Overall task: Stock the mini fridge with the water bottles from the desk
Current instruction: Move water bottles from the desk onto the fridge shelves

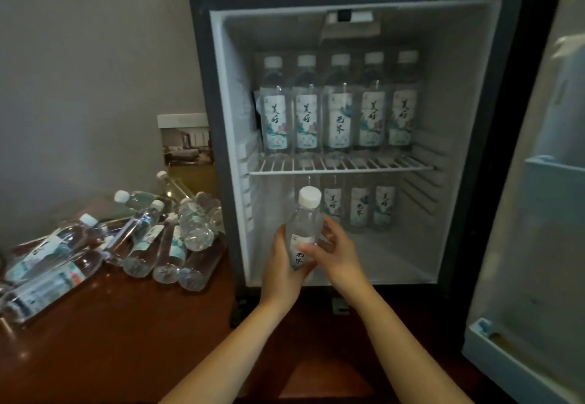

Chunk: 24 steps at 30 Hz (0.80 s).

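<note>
We hold one water bottle (305,229) upright at the open mini fridge (202,86), low part, our left hand (283,266) and right hand (337,253) with fingers wrapped round it, more bottles (196,226) piled on the desk (110,324)
</note>
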Motion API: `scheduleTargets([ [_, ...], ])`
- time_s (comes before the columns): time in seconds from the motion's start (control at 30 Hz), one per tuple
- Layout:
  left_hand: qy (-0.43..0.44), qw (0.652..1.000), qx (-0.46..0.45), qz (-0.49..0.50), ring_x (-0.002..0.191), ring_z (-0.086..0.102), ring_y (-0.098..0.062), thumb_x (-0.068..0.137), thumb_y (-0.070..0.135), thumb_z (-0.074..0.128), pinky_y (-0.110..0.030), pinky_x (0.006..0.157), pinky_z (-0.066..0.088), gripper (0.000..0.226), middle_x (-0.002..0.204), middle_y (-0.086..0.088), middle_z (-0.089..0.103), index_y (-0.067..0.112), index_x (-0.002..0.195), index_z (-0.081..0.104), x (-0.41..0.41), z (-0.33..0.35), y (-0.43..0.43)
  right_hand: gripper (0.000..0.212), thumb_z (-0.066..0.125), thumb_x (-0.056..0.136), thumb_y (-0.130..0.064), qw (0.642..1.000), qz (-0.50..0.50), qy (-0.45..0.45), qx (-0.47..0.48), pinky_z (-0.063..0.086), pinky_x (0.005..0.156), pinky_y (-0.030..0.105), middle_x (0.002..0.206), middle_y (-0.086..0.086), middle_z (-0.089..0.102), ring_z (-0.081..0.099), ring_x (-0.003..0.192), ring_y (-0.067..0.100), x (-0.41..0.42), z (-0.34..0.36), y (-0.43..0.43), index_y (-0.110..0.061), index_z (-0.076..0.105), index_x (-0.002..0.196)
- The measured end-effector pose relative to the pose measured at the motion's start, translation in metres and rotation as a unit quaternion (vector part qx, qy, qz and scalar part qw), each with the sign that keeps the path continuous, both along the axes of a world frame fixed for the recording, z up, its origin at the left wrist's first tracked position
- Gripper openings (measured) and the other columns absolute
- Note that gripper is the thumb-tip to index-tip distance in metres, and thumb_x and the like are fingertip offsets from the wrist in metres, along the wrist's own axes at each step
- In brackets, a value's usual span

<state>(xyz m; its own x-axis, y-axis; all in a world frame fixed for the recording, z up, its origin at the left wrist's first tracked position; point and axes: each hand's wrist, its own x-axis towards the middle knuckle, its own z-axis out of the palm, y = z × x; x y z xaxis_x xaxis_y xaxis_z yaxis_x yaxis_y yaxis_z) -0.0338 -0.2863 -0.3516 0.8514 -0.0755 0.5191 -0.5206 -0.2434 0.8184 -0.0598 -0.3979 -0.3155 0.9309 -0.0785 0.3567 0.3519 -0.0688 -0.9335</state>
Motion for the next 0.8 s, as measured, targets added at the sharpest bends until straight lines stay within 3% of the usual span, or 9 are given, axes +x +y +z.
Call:
scheduleTargets([
  [0.03,-0.009,1.000,-0.005,-0.002,0.110,0.049,0.015,0.076,0.014,0.075,-0.006,0.084,0.042,0.076,0.119,0.030,0.050,0.035,0.136,0.031,0.005,-0.001,-0.003,0.061,0.071,0.079,-0.008,1.000,-0.005,-0.004,-0.015,0.049,0.097,0.031,0.125,-0.003,0.060,0.058,0.113,0.013,0.005,0.000,-0.001,-0.021,0.047,0.134],
  [0.17,-0.022,1.000,-0.013,0.005,0.118,0.048,0.008,0.078,0.006,0.072,-0.012,0.092,0.043,0.075,0.125,0.024,0.049,0.033,0.136,0.031,0.025,0.000,-0.010,0.056,0.068,0.082,-0.011,0.998,-0.023,-0.034,-0.055,0.047,0.083,0.009,0.116,-0.015,0.063,0.060,0.102,-0.004,0.024,0.001,-0.001,-0.027,0.048,0.133],
  [0.33,-0.011,0.999,-0.026,0.014,0.117,0.050,0.006,0.079,-0.001,0.068,-0.013,0.089,0.044,0.075,0.128,0.016,0.049,0.022,0.140,0.030,0.049,0.000,-0.011,0.060,0.066,0.083,-0.009,0.997,-0.039,-0.035,-0.058,0.046,0.076,0.005,0.105,-0.022,0.062,0.060,0.089,-0.015,0.047,0.002,0.003,-0.033,0.043,0.132],
  [0.4,-0.010,1.000,-0.023,0.019,0.112,0.052,0.009,0.080,-0.002,0.066,-0.009,0.086,0.045,0.072,0.126,0.011,0.051,0.018,0.139,0.030,0.058,0.000,-0.012,0.057,0.066,0.084,-0.008,0.996,-0.051,-0.025,-0.065,0.049,0.079,0.010,0.106,-0.014,0.065,0.061,0.087,-0.010,0.057,0.001,0.006,-0.025,0.046,0.134],
  [0.5,0.006,0.999,-0.025,0.037,0.113,0.056,-0.009,0.082,0.000,0.065,-0.026,0.093,0.049,0.068,0.128,-0.005,0.053,0.009,0.138,0.029,0.067,0.004,-0.014,0.053,0.062,0.085,-0.004,0.995,-0.060,-0.005,-0.084,0.052,0.087,0.024,0.110,0.003,0.068,0.064,0.095,0.010,0.070,0.000,0.010,-0.017,0.049,0.134],
  [0.6,0.022,0.996,-0.020,0.084,0.110,0.057,-0.017,0.083,0.002,0.063,-0.034,0.092,0.050,0.062,0.126,-0.010,0.052,0.008,0.136,0.030,0.076,0.007,-0.017,0.051,0.057,0.085,0.003,0.992,-0.064,0.005,-0.107,0.046,0.076,0.010,0.104,0.000,0.066,0.061,0.092,0.009,0.079,-0.001,0.013,-0.016,0.050,0.133],
  [0.7,0.081,0.985,-0.037,0.146,0.089,0.062,-0.006,0.095,0.012,0.049,-0.015,0.070,0.050,0.027,0.105,0.002,0.062,0.027,0.117,0.047,0.086,0.008,-0.020,0.054,0.052,0.080,0.011,0.993,-0.057,0.017,-0.104,0.045,0.079,0.010,0.103,-0.002,0.065,0.061,0.096,0.009,0.087,0.000,0.014,-0.013,0.054,0.128],
  [0.73,0.094,0.980,-0.038,0.170,0.083,0.062,-0.008,0.098,0.016,0.041,-0.013,0.065,0.049,0.020,0.100,0.001,0.064,0.026,0.112,0.050,0.089,0.009,-0.022,0.055,0.051,0.078,0.014,0.993,-0.052,0.017,-0.102,0.045,0.080,0.009,0.106,-0.001,0.066,0.061,0.100,0.011,0.089,0.001,0.014,-0.012,0.056,0.127],
  [0.8,0.106,0.977,-0.035,0.182,0.091,0.061,-0.022,0.096,0.021,0.029,-0.030,0.077,0.052,0.030,0.107,-0.013,0.061,0.012,0.119,0.046,0.089,0.015,-0.025,0.054,0.046,0.078,0.016,0.994,-0.043,0.017,-0.101,0.042,0.081,0.003,0.111,0.002,0.065,0.059,0.107,0.012,0.094,0.001,0.016,-0.008,0.057,0.125],
])
